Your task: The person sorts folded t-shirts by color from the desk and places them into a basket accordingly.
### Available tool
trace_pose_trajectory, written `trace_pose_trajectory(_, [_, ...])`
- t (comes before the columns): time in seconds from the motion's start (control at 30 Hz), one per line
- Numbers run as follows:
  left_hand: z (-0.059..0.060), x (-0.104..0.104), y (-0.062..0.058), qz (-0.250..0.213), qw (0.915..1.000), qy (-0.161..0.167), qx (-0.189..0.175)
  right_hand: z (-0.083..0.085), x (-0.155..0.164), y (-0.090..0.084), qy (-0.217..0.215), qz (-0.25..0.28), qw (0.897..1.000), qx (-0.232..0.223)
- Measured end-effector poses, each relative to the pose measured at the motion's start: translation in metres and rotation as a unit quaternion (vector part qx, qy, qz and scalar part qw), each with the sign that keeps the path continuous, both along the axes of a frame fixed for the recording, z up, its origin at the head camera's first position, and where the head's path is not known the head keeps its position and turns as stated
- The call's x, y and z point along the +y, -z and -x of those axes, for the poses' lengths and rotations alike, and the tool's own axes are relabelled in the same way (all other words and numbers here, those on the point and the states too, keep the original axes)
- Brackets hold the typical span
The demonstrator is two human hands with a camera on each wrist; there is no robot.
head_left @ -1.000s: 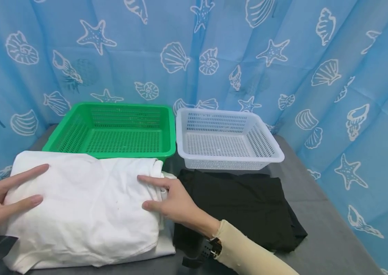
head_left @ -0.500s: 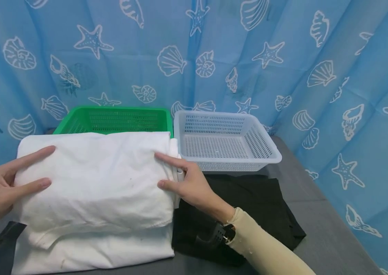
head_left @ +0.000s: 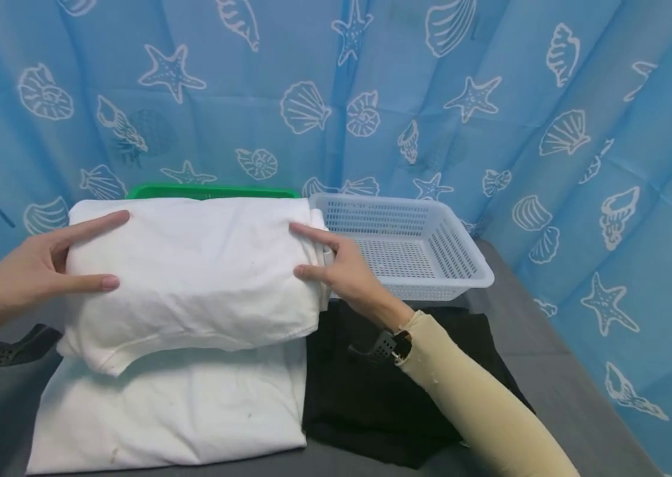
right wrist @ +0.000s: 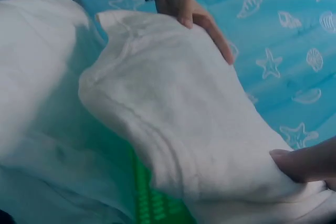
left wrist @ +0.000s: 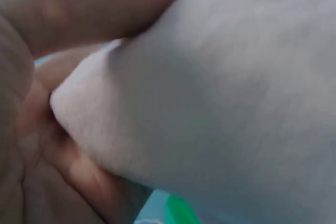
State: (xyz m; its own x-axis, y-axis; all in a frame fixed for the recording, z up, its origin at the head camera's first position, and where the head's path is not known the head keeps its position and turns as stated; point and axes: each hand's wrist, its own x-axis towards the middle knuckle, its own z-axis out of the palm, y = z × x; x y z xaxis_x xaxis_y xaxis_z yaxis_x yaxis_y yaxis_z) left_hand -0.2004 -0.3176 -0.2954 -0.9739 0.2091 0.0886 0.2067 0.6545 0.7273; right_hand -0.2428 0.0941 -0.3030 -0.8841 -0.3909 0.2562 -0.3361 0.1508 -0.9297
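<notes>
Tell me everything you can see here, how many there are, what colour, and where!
Held cloth: one folded bundle, white, raised between the two hands
Lower cloth: one, white, lying below the held one
Black cloth: one folded pile, black, right of the lower cloth
Green basket: one, green, mostly hidden behind the held cloth
Pale basket: one, whitish, at the back, right of the green one
Table: one, grey, under everything
Curtain: blue with white shells and starfish, behind everything
Wrist straps: two, black, one per wrist
Sleeves: two, cream, one per arm
Left hand: one, gripping the bundle's left end
Right hand: one, gripping its right end
</notes>
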Motion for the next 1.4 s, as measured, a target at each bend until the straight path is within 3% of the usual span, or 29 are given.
trace_pose_trajectory(0.17, [0.023, 0.004, -0.011, -0.010, 0.9999, -0.007, 0.011, 0.022, -0.003, -0.008, 0.023, 0.014, 0.999, -0.030])
trace_pose_trajectory(0.4, [0.051, 0.002, -0.013, -0.053, 0.9975, -0.038, 0.029, 0.056, -0.011, -0.014, 0.024, 0.017, 0.997, -0.075])
trace_pose_trajectory(0.63, [0.098, -0.005, -0.015, -0.083, 0.9957, -0.002, -0.040, 0.101, -0.021, -0.024, 0.008, -0.043, 0.991, -0.127])
trace_pose_trajectory(0.77, [0.124, -0.010, -0.012, -0.086, 0.9928, 0.011, -0.083, 0.119, -0.030, -0.019, 0.016, -0.076, 0.989, -0.126])
trace_pose_trajectory(0.87, [0.136, -0.013, -0.010, -0.071, 0.9917, 0.015, -0.106, 0.127, -0.037, -0.010, 0.018, -0.087, 0.987, -0.133])
trace_pose_trajectory(1.03, [0.146, -0.012, -0.007, -0.040, 0.9910, 0.016, -0.127, 0.131, -0.047, 0.002, 0.019, -0.123, 0.984, -0.129])
trace_pose_trajectory(1.17, [0.147, -0.009, -0.006, 0.003, 0.9933, 0.008, -0.115, 0.130, -0.054, -0.006, -0.011, -0.196, 0.974, -0.110])
trace_pose_trajectory(1.3, [0.138, -0.004, -0.010, 0.048, 0.9956, -0.009, -0.080, 0.125, -0.055, -0.028, -0.027, -0.319, 0.945, -0.061])
trace_pose_trajectory(1.4, [0.121, 0.002, -0.012, 0.040, 0.9975, -0.030, -0.050, 0.115, -0.049, -0.035, -0.001, -0.394, 0.919, 0.020])
